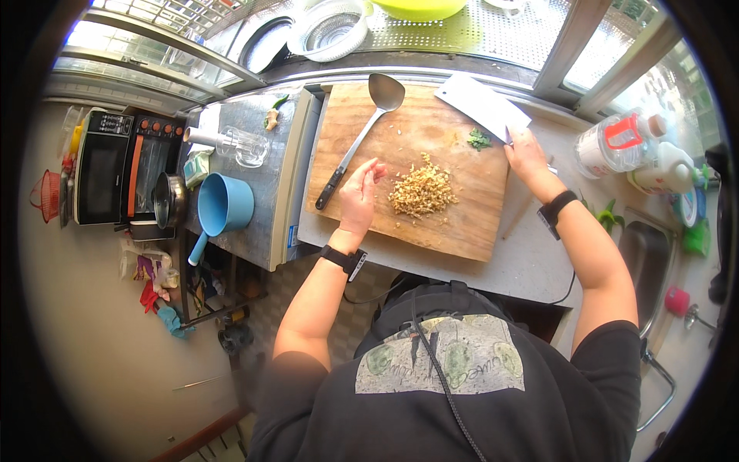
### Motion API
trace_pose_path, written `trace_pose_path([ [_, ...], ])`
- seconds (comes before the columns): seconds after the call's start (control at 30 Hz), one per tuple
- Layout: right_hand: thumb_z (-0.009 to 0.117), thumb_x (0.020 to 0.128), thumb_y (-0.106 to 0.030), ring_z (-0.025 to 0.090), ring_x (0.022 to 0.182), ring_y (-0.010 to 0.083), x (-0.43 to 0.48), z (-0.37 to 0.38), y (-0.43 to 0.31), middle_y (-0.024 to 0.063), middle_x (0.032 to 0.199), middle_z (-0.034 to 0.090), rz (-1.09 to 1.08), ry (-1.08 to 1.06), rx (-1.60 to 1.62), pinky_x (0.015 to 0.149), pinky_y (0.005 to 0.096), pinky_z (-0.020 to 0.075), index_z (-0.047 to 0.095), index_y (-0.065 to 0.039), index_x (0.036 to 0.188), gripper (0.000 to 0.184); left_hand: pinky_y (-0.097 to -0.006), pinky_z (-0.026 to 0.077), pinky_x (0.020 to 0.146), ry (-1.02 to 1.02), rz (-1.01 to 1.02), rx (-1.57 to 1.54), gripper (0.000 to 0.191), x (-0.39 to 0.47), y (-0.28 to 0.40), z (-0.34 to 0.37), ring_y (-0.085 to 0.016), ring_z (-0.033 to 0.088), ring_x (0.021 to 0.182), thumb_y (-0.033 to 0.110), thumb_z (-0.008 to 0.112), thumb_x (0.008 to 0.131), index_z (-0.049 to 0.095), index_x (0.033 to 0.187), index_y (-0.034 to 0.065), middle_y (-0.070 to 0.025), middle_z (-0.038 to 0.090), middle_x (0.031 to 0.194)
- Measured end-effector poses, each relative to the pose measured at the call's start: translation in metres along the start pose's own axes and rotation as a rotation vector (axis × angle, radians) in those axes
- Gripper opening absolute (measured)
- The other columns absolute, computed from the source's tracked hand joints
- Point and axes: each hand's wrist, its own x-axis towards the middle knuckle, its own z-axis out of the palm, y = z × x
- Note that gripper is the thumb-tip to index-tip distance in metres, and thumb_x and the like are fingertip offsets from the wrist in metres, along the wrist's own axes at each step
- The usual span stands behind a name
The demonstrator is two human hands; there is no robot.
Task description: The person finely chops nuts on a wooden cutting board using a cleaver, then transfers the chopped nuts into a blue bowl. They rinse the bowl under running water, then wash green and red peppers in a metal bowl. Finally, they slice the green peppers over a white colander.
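My right hand (526, 155) is closed at the near end of a cleaver (482, 104), whose broad blade lies at the far right corner of a wooden cutting board (462, 234); the handle is mostly hidden by the fingers. Over the board's left part is my left hand (361, 196), fingers curled; whether they pinch a small bit is unclear. A pile of finely chopped yellowish food (423, 187), possibly ginger, lies right of that hand. Chopped green pieces (478, 139) sit near the board's right edge. A metal spatula (359, 138) with a black handle rests along the board's left side.
A blue plastic dipper (225, 203), a glass mug (248, 147) and a root piece (271, 119) stand or lie on the left surface. To the right are a large plastic bottle (609, 147), a white pump bottle (664, 170), green peppers (609, 218) and a sink (644, 254). A window ledge runs behind the board.
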Motion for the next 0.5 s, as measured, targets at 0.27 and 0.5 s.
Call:
trace_pose_path([
  [0.27,0.061,0.089,-0.013,0.056,0.111,0.0391,0.000,0.010,0.003,0.0223,0.118,0.057,-0.024,-0.003,-0.007,0.095,0.0443,0.0473,0.049,-0.008,0.137,0.050,-0.0436,0.048,0.091,-0.050,0.359,0.488,0.025,-0.003,0.000,0.014,-0.030,0.063,0.097,0.015,0.074,0.081,0.073,0.104,0.0051,-0.0106,0.069,0.096],
  [0.5,0.052,0.097,-0.006,0.057,0.118,0.0332,-0.027,-0.027,0.003,0.0193,0.125,0.061,-0.242,0.140,0.271,0.101,0.0387,0.0452,0.052,-0.001,0.137,0.041,-0.0332,0.055,0.086,0.176,0.378,0.316,0.024,-0.025,0.015,0.004,-0.025,0.068,0.096,-0.004,0.062,0.087,0.071,0.108,0.0028,-0.0125,0.071,0.101],
])
